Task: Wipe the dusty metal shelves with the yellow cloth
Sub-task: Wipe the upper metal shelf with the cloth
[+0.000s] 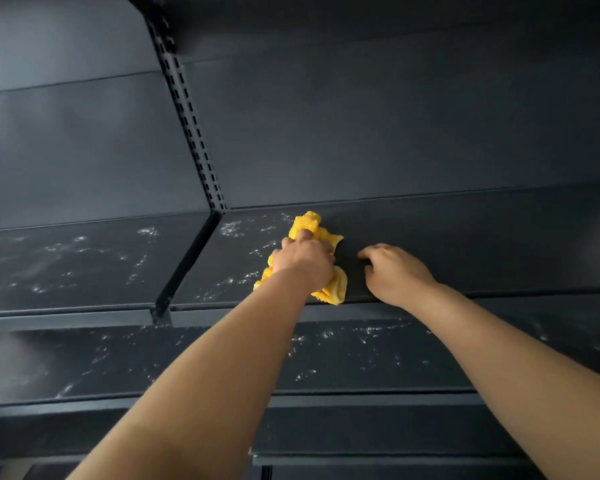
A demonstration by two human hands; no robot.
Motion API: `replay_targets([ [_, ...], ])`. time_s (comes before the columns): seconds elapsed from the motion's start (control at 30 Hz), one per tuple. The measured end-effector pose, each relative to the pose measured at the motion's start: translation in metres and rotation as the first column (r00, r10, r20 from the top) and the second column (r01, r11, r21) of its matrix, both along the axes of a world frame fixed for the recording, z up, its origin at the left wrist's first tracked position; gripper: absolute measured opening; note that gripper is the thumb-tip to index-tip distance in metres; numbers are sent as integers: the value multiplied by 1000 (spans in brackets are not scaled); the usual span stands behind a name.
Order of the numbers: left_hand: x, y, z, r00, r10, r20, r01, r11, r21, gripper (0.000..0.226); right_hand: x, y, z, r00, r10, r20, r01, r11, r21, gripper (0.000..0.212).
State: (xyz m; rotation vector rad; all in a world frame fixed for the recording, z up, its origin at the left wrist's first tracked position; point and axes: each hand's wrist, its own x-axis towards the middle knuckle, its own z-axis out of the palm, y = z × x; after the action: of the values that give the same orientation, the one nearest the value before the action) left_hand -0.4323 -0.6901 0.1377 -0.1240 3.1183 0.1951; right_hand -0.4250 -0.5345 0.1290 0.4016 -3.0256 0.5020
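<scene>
- Two bare hands reached onto the upper dark grey metal shelf [430, 233] in the head view, the only view given.
- The left hand [303, 259] was closed over a crumpled yellow fleecy cloth [336, 289], fingers curled into the fabric and pressing it down on the shelf surface.
- Cloth bulged out beyond the knuckles toward the back panel and also out under the wrist, near the shelf's front edge.
- The right hand [394, 271] rested just beside the cloth, apart from it, holding nothing; its fingers were bent and loosely spread, tips touching the shelf.
- White dust specks [236, 228] lay on the shelf to the left of the cloth; the stretch to the right of both hands looked clean and dark.
- A neighbouring shelf panel [66, 261] on the left, past a dark bracket [187, 261], carried scattered white dust too.
- A slotted black upright post [191, 119] rose from the back of that bracket along the dark back panel [395, 116].
- Below the hands, a lower dark metal shelf [378, 355] showed more dust flecks, partly hidden by both forearms.
</scene>
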Motion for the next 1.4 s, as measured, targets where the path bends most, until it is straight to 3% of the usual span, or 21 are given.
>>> replay_targets([
  [0.37, 47, -118, -3, 909, 415, -24, -416, 910, -7, 39, 7, -45, -5, 990, 131, -46, -129, 991, 38, 40],
  [0.63, 50, -103, -7, 844, 532, -64, -533, 846, 2, 39, 3, -32, -13, 976, 217, -37, -216, 976, 29, 39],
  [0.87, 40, -38, -10, 931, 357, -76, -355, 934, 38, 48, 1, -23, -7, 967, 250, 43, -249, 968, -17, 42],
  [1.03, 24, 7, -10, 981, 166, -95, -159, 984, 82, 59, -1, -2, 1, 993, 110, -31, -111, 993, -49, 48],
  [1.23, -6, 32, -8, 997, -52, -51, 57, 994, 92, 48, -8, 32, -1, 999, 1, -39, 0, 1000, 31, 48],
  [1.4, -32, 34, -6, 995, -97, -29, 99, 994, 55, 46, -16, 31, -3, 999, -27, -37, 27, 1000, 7, 48],
])
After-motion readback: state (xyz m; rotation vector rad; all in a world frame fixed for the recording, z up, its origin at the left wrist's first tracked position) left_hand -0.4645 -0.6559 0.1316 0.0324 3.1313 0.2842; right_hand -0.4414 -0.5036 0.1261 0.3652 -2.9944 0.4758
